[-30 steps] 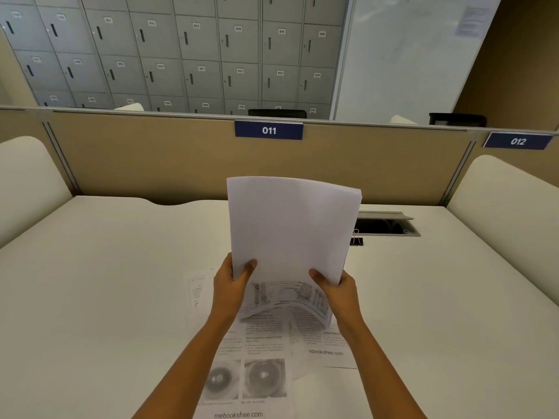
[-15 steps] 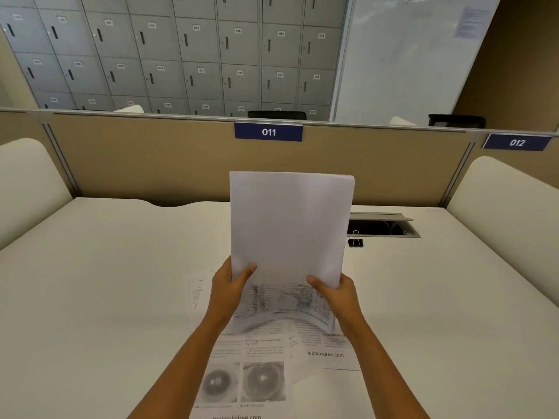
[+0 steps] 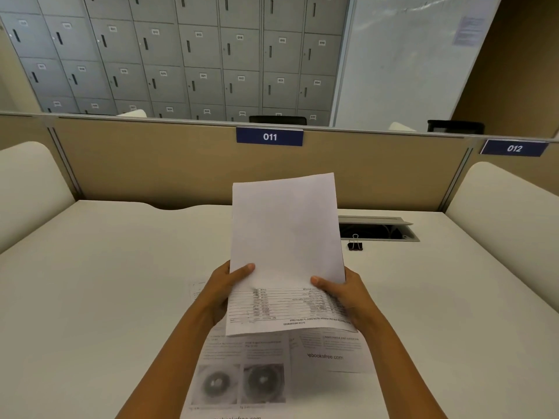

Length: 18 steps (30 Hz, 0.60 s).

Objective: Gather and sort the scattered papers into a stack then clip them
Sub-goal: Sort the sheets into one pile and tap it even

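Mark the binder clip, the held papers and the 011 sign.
binder clip (image 3: 354, 246), head view, black body.
held papers (image 3: 284, 231), head view, blank upper area.
011 sign (image 3: 269, 137), head view, its digits.

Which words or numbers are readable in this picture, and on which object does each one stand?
"011": middle blue sign on the partition.
"012": slanted blue sign, further right.
"ebooksfree.com": sheet lying on the desk.
Too small: numbers on the locker labels.
Too blurred: upside-down print on the held papers.

Grey lockers (image 3: 193, 55) — tan partition (image 3: 151, 164)
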{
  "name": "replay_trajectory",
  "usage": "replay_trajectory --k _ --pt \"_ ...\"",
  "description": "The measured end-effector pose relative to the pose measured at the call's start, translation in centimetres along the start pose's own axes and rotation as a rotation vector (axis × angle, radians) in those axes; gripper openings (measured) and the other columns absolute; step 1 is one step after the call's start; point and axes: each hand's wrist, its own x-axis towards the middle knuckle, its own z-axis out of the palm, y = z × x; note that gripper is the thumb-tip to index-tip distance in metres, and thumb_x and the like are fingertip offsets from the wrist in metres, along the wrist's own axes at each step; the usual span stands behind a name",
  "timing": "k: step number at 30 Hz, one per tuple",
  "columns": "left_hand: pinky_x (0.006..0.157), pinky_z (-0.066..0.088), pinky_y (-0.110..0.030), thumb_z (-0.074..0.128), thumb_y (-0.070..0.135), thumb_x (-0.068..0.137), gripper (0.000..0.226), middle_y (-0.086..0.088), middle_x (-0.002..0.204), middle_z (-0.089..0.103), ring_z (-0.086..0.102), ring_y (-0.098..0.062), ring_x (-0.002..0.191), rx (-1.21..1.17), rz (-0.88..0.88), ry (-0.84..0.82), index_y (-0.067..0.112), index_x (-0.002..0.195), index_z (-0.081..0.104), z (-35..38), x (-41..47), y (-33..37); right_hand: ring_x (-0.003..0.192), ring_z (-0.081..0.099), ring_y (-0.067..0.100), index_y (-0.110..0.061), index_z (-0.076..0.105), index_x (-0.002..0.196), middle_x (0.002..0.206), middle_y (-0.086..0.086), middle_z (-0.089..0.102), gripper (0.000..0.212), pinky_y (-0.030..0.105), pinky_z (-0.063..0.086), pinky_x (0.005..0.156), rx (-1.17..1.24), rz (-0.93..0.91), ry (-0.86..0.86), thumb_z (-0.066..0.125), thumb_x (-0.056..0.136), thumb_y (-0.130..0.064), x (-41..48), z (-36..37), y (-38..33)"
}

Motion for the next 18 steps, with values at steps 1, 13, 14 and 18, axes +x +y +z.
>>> replay_trajectory --k 1,13,14,18 --pt "0.060 0.058 -0.032 0.060 0.026 0.086 0.029 -0.014 0.104 0.068 0.069 -0.027 0.082 -0.021 -0.034 -0.017 0.012 0.111 0.056 -0.1 0.0 0.3 0.085 0.072 0.023 -0.009 0.061 0.109 0.098 0.010 0.073 0.041 0.027 0.057 0.068 0.002 0.000 -0.007 0.078 0.071 -0.011 -0.1 0.0 -0.1" --pt "0.067 0.058 -0.035 0.063 0.026 0.084 0.024 -0.012 0.101 0.071 0.070 -0.027 0.085 -0.115 -0.038 0.034 0.012 0.104 0.061 0.1 0.2 1.1 0.081 0.072 0.018 -0.014 0.060 0.108 0.097 0.006 0.072 0.039 0.027 0.057 0.067 -0.169 0.037 -0.130 0.076 0.073 -0.020 -0.3 -0.5 -2.0" --pt "0.069 0.058 -0.036 0.064 0.025 0.084 0.026 -0.013 0.102 0.071 0.070 -0.027 0.086 -0.131 -0.030 0.061 0.010 0.106 0.061 0.2 0.2 1.0 0.082 0.072 0.020 -0.014 0.059 0.110 0.098 0.006 0.073 0.040 0.028 0.057 0.068 -0.190 0.034 -0.127 0.075 0.074 -0.021 -0.2 -0.7 -2.2" --pt "0.077 0.055 -0.042 0.064 0.025 0.084 0.030 -0.015 0.103 0.068 0.066 -0.033 0.091 -0.176 -0.008 0.216 0.007 0.107 0.059 0.6 0.0 0.6 0.086 0.072 0.023 -0.018 0.058 0.121 0.100 0.007 0.073 0.034 0.031 0.059 0.068 0.055 0.000 -0.045 0.059 0.088 -0.028 -0.2 -2.1 -3.0"
